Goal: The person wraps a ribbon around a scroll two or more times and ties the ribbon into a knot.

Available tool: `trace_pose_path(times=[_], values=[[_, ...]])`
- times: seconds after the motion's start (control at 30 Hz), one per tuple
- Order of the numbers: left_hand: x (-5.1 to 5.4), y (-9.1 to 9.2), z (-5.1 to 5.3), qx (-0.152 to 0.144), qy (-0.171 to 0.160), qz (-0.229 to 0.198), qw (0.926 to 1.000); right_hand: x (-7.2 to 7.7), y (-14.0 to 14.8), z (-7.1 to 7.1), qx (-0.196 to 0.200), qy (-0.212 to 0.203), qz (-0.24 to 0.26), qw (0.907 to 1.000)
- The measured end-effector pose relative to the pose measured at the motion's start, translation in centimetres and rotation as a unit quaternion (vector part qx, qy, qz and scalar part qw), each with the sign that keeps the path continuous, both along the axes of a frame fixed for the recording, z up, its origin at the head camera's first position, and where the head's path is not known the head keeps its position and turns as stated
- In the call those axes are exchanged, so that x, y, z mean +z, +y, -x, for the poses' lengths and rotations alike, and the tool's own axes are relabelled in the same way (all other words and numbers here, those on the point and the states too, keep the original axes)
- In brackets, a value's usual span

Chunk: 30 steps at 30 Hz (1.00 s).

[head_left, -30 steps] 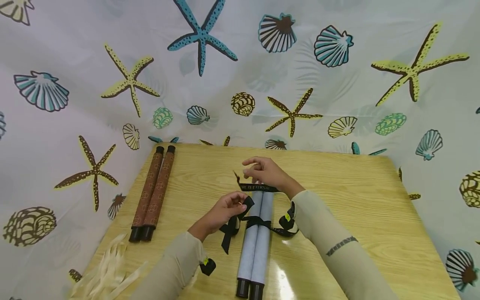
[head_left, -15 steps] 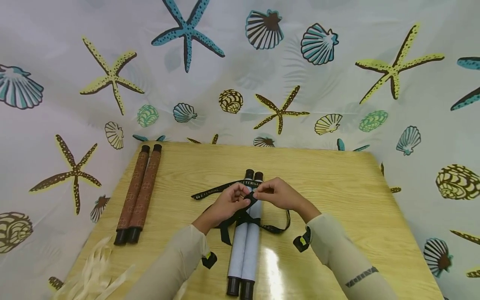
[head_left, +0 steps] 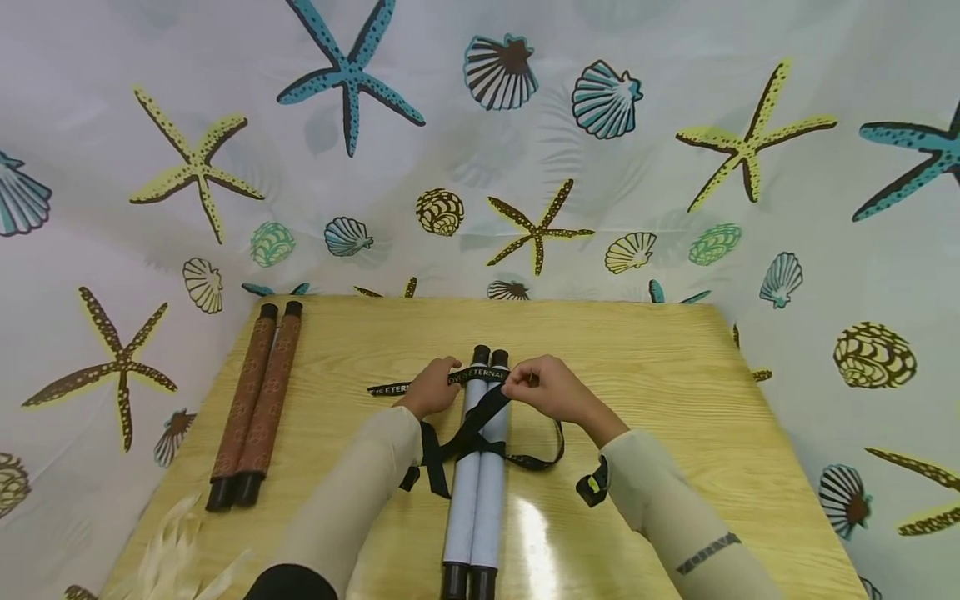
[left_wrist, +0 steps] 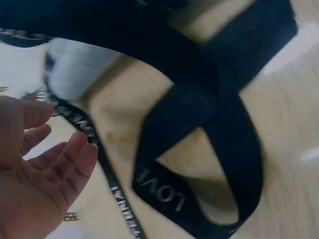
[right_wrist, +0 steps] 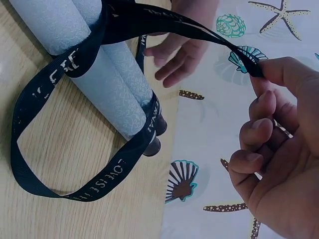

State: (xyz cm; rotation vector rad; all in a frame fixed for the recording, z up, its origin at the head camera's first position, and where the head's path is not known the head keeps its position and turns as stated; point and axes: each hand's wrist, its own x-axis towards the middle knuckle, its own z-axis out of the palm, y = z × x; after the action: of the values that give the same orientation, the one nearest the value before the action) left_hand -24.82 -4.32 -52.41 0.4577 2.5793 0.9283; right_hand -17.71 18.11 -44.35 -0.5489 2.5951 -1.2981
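Two pale blue-grey patterned rolls with dark ends lie side by side on the table. Black ribbon lettered "LOVE IS ETERNAL" passes round their middle and lies across their far part. My right hand pinches one ribbon length between thumb and forefinger, drawing it up above the rolls; the right wrist view shows this pinch at the ribbon's end. Left of the rolls' far part, my left hand is beside the crossing ribbon, fingers loosely extended. In the left wrist view, a ribbon loop hangs before that hand.
Two brown patterned rolls with black ends lie at the table's left. Cream ribbon strips are heaped at the front left. A seashell-print cloth surrounds the wooden table at the back and sides.
My left hand has let go of the black ribbon and moved up and left, beside the crossing length. My right hand has come to the ribbon and now pinches it. The view shifted right.
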Motion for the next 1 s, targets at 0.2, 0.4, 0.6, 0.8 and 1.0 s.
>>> trace_pose_path(times=[0.2,0.4,0.6,0.8,1.0], values=[[-1.9,0.5,-0.1,0.022,0.009,0.069,0.9974,-0.4,0.2,-0.1,-0.007,0.003,-0.010,0.9999],[-3.2,1.0,-0.7,0.026,0.058,0.098,0.9932,-0.7,0.5,-0.2,-0.006,0.000,-0.003,1.0000],[-1.8,-1.1,-1.0,0.024,0.074,0.065,0.9948,-0.8,0.8,-0.3,-0.017,-0.001,-0.005,0.9998],[2.1,-5.6,-3.5,0.015,0.050,0.024,0.9984,-0.6,1.0,-0.1,-0.020,0.007,0.004,0.9998],[5.7,-8.8,-7.8,-0.027,-0.025,-0.051,0.9980,-0.8,1.0,0.3,-0.031,0.005,0.007,0.9995]])
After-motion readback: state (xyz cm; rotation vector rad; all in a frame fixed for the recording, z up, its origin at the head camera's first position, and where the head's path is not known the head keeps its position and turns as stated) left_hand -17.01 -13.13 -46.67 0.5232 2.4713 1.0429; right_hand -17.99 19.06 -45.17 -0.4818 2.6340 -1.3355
